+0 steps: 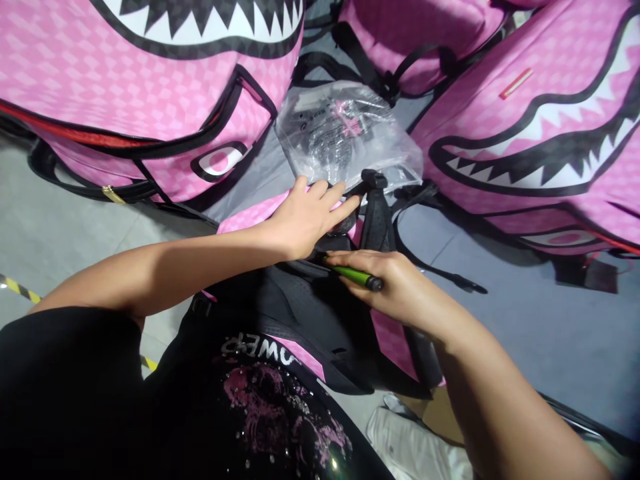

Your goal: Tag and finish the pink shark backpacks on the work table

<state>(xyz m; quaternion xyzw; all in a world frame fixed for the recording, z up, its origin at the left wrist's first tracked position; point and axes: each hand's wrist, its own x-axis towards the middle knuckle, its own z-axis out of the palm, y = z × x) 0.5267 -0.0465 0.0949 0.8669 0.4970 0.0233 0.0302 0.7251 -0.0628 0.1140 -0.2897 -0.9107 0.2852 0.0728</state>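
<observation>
A pink and black backpack (320, 320) lies in front of me with its black padded side up. My left hand (307, 217) rests on its upper part, fingers spread, close to a black shoulder strap (377, 223). My right hand (387, 277) is closed around a slim green tool (356, 275) with a black end cap. The tool's working tip is hidden beside my left hand, near the black fabric, so its exact kind does not show. Just beyond my fingertips lies a clear plastic bag (345, 137).
At the upper left stands a large pink backpack (165, 87) with a toothed mouth print. Similar pink backpacks (540, 127) crowd the right and the back. A loose black strap (440, 270) trails over the grey table (530, 313). White material (415, 443) lies below the table edge.
</observation>
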